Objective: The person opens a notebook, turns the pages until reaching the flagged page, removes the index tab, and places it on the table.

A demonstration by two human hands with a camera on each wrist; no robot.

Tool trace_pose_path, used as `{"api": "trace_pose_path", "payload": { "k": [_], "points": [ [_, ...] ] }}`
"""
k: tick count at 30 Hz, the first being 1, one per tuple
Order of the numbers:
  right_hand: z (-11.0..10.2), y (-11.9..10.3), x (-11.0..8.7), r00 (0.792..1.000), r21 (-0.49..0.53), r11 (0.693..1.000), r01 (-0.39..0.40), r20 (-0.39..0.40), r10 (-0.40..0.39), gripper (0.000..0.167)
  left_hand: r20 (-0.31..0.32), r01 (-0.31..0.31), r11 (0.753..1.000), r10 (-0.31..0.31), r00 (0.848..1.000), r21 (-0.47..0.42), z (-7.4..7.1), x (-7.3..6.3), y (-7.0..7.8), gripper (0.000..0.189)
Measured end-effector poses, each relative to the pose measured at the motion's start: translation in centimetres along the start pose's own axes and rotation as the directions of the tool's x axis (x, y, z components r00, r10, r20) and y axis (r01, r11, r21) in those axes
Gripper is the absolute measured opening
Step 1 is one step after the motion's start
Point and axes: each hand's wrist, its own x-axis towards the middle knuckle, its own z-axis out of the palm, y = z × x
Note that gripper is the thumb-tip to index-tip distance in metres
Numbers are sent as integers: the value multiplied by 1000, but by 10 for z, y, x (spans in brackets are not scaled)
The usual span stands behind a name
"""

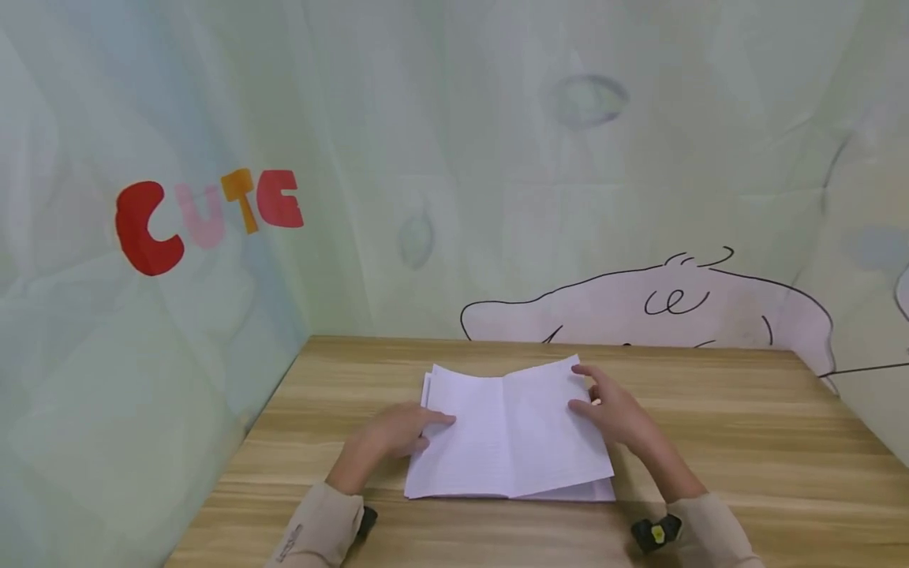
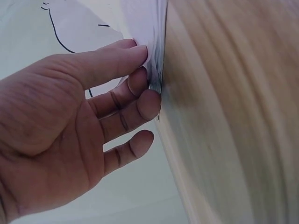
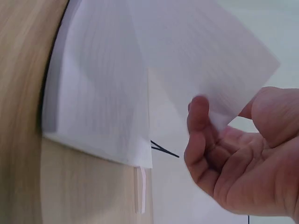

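Note:
An open notebook (image 1: pixel 469 442) with white, faintly ruled pages lies on the wooden table. My left hand (image 1: pixel 398 431) rests at its left side, one finger stretched over the left page. In the left wrist view, the thumb and fingertips of the left hand (image 2: pixel 88 107) touch the notebook's edge (image 2: pixel 158 51). My right hand (image 1: pixel 614 406) pinches the outer edge of a right-hand page (image 1: pixel 554 426), which stands lifted from the sheets below. Seen from the right wrist, this raised page (image 3: pixel 205 51) passes between the thumb and fingers of the right hand (image 3: pixel 243 158).
The wooden table (image 1: pixel 731 442) extends on both sides of the notebook. Behind it hangs a pale printed curtain (image 1: pixel 398 158) with a cartoon drawing; coloured letters (image 1: pixel 149 229) mark its left part. A dark strap (image 1: pixel 656 534) sits at the right wrist.

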Motion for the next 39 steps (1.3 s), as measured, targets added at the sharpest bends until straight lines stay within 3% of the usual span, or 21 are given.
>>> {"api": "trace_pose_path", "payload": {
  "k": [3,7,11,18,25,29,33,39],
  "points": [
    [1,-3,1,999,123,992,23,22,-26,69,-4,0,1000,0,1000,-11,0,-1,-1,44],
    [3,-7,5,996,295,955,32,66,-54,81,-4,4,1000,-4,1000,-25,-1,-2,-3,42],
    [5,-11,8,994,387,922,19,91,-59,84,10,17,1000,-17,1000,-23,0,-3,-4,40],
    [13,-25,18,992,417,909,1,115,-54,76,10,33,999,-32,999,-18,1,-4,-8,40],
    [30,-40,27,975,512,859,-17,199,-99,55,11,17,1000,-17,1000,-9,-1,-7,-8,41],
    [40,-45,32,968,526,850,-13,220,-121,46,6,4,1000,-4,1000,-12,-3,-7,-8,41],
    [51,-46,39,962,535,845,-14,237,-134,41,-2,-18,1000,18,1000,-9,-5,-5,-7,41],
    [73,-44,46,959,472,880,-52,269,-88,30,17,-11,1000,11,1000,5,-9,0,-4,41]
  ]
}}
